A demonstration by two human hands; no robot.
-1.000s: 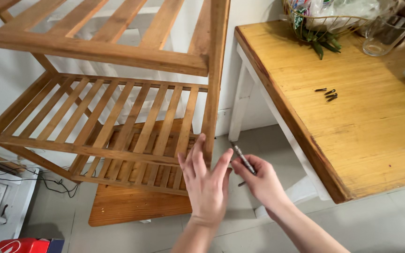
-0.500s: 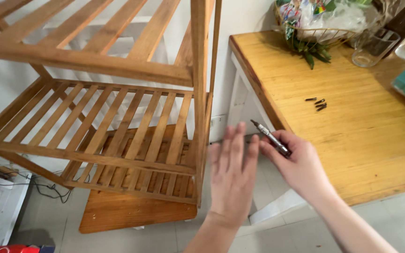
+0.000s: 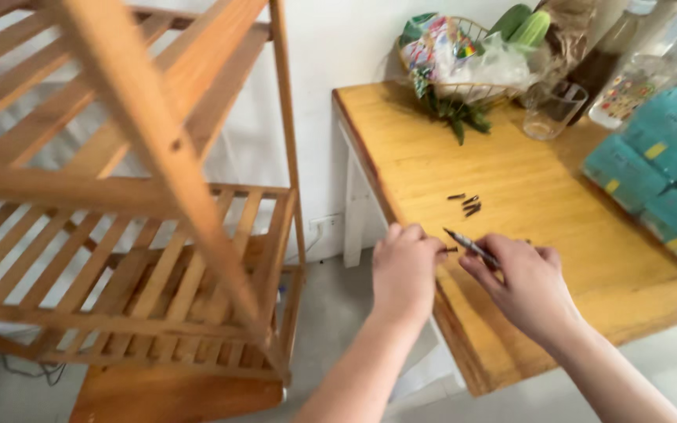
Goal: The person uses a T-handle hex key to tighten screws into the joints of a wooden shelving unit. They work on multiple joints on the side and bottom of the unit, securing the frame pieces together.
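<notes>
1. Wooden tabletop (image 3: 558,196), honey-coloured, fills the right of the head view, and both of our hands work over its near-left edge.
2. We pinch a slim dark tool (image 3: 472,247), shaped like a pen or small driver, in the fingers of our right hand (image 3: 523,286). The grip is narrow and closed around the rear half of its shaft.
3. Its long axis runs on a shallow slant. The tip points up and to the left, out of the grip and toward our other hand; the rear end is buried under our right fingers.
4. Our left hand (image 3: 405,270) sits just left of that tip, fingers curled in and pinched together. A small dark piece (image 3: 451,250) shows at its fingertips, right by the tool's tip; we cannot tell whether it is held or lying on the table.
5. Beyond the grip, farther up the tabletop, lie the small dark screws (image 3: 466,204). We count about four of them, close together, though they are too small to be sure.
6. Far past the grip we count one clear glass cup (image 3: 554,110), one wire basket (image 3: 464,59) stuffed with bags and greens, and a stack of teal packages (image 3: 664,172) to the right.
7. Left of our hands stands one slatted wooden rack (image 3: 158,235), with at least two shelves in sight.
</notes>
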